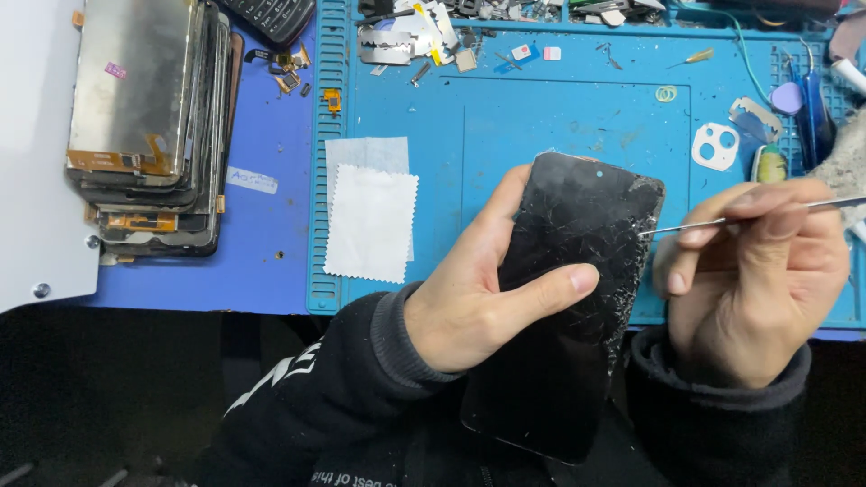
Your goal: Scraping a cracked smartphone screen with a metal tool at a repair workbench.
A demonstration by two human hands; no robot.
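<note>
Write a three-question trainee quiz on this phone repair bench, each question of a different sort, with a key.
1. True or false: the left hand holds the cracked phone with its thumb across the glass.
2. Multiple choice: the tip of the metal pick in the right hand meets the phone at its
A. bottom edge
B. right edge, near the top
C. left edge
3. Fill in: left of the blue mat stands a stack of old ____.

Key
1. True
2. B
3. Screens
</note>
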